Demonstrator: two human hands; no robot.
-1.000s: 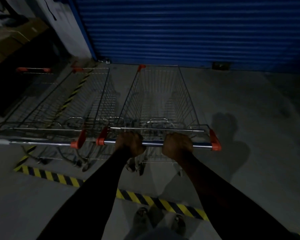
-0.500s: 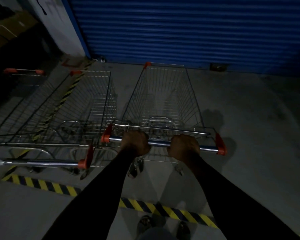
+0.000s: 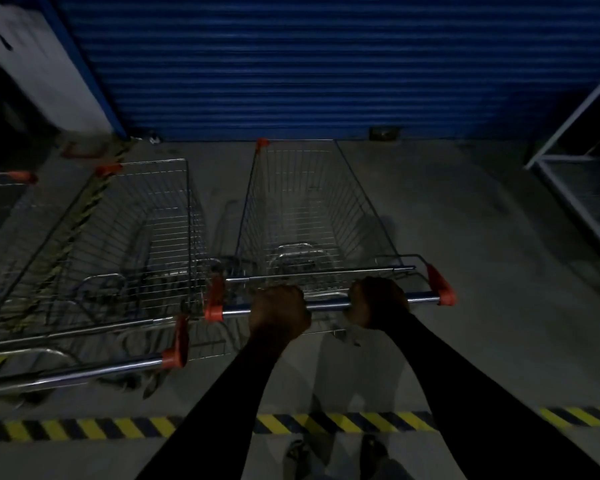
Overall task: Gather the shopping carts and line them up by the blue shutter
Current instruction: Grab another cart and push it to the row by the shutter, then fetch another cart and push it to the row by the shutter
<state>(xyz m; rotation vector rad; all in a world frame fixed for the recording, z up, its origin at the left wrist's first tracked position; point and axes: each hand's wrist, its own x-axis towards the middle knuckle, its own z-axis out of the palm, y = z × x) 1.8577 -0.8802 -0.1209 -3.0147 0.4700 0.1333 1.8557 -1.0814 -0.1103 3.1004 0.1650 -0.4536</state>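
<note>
Evidently both the left hand (image 3: 280, 311) and right hand (image 3: 378, 301) gripped the cart (image 3: 312, 216) handle to steer its nose, seemingly almost touching, to the blue shutter (image 3: 309, 64), beside a parked cart (image 3: 118, 237).

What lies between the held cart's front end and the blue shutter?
In the head view, at most a thin strip of bare concrete floor separates the held cart from the blue shutter; nothing stands there.
</note>
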